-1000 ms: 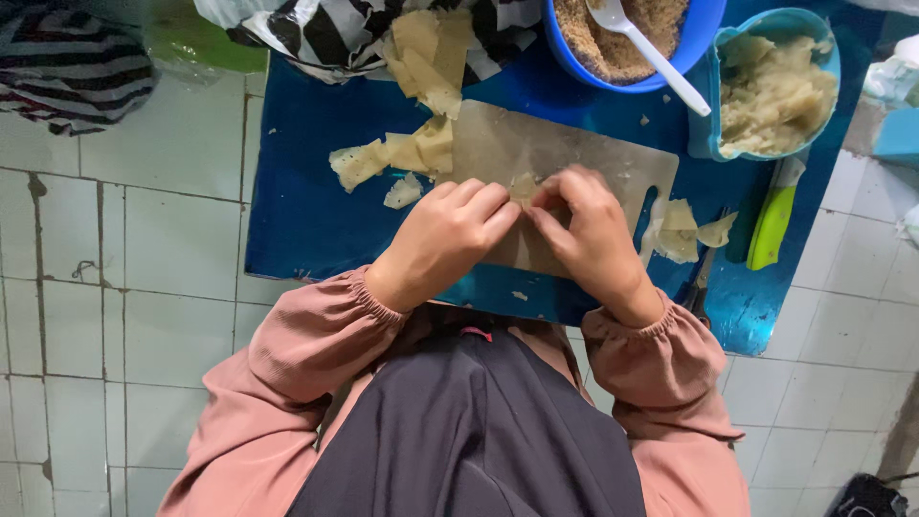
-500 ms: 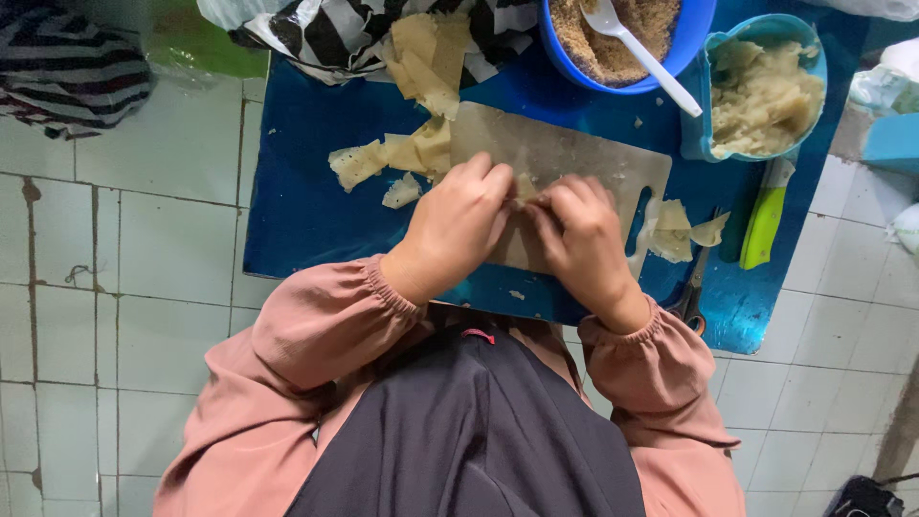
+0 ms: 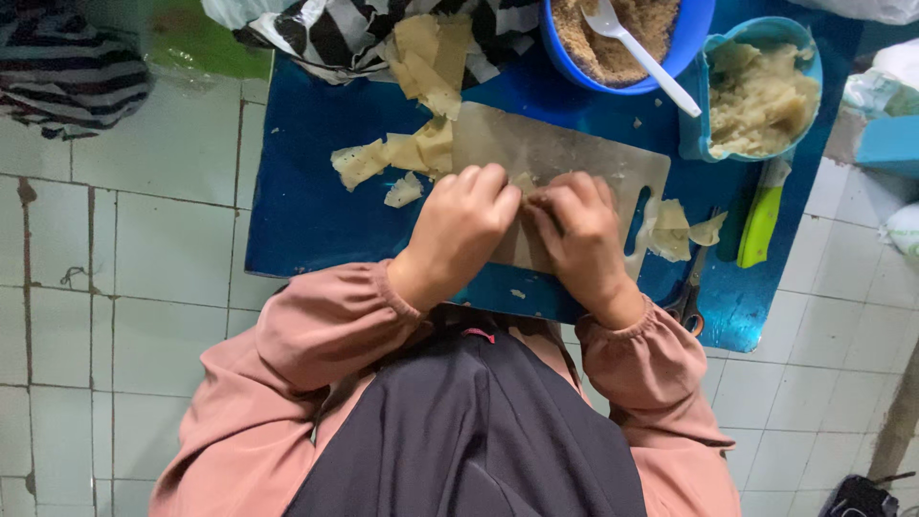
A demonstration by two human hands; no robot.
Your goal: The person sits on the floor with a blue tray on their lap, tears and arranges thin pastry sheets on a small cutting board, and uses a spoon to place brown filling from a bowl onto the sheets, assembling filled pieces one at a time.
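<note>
Both hands meet over a grey cutting board (image 3: 574, 153) that lies on a blue mat (image 3: 316, 191). My left hand (image 3: 459, 230) and my right hand (image 3: 579, 235) press their fingertips together on a small pale piece of wrapper (image 3: 524, 182), which is mostly hidden under the fingers. Loose pale wrapper sheets (image 3: 421, 144) lie at the board's left corner, and more scraps (image 3: 675, 230) lie at its right end.
A blue bowl (image 3: 560, 53) of brown crumbly filling with a white spoon (image 3: 641, 53) stands at the back. A teal container (image 3: 766, 91) holds pale mash. A green-handled knife (image 3: 761, 225) and scissors (image 3: 689, 302) lie at the right. Striped cloth (image 3: 316, 33) sits behind. White tiled floor surrounds.
The hands stay on the board, fingers working closer together over the small wrapper piece. The view has shifted slightly.
</note>
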